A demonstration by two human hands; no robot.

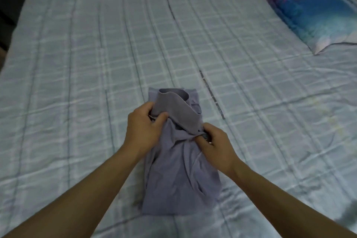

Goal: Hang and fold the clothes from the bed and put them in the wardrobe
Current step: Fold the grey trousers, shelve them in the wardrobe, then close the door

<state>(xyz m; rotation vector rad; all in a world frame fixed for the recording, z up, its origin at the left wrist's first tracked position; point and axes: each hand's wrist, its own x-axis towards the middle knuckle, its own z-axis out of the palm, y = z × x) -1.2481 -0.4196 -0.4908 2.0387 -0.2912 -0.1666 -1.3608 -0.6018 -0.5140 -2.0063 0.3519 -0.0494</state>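
A grey-lilac garment (179,176) lies folded into a narrow strip on the bed (87,63), near its front middle. Its far end is lifted and curled back toward me. My left hand (144,131) pinches the left edge of that lifted flap. My right hand (214,146) grips the cloth at the right side, where the flap meets the flat part. Both forearms reach in from the bottom of the view. No wardrobe or hanger is in sight.
The bed has a pale green checked quilt with a few dark marks (211,94) to the right of the garment. A blue and purple pillow (307,7) lies at the far right. The bed's left edge drops into darkness (11,2).
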